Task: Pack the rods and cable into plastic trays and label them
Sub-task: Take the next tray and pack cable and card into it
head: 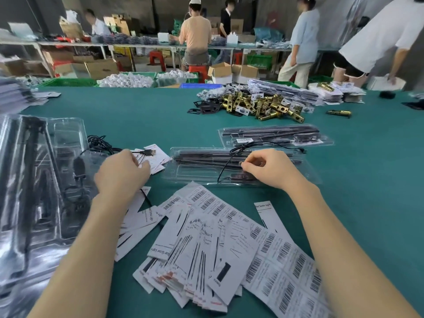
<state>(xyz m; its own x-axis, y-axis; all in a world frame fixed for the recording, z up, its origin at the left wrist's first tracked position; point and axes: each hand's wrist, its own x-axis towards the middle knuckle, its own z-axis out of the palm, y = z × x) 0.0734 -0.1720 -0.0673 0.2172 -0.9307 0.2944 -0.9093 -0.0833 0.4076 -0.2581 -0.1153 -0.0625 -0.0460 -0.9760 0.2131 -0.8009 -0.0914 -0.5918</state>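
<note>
Right hand (266,168): we see fingers curled, pinching the black cable (229,161) over the near tray (305,173).
Left hand (121,171): curled fingers grip a cable's USB plug (150,153).
Rods (206,157): lying in the near tray.
Second tray (325,141): just behind, packed.
Label cards (206,249): heaped between our forearms.

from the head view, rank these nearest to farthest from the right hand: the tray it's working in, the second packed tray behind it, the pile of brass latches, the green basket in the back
From the right hand:
1. Clear tray, directly under the hand.
2. Second packed tray, just behind on the table.
3. Brass latch pile, farther back, mid-table.
4. Green basket, off the table, under the far bench.
</note>
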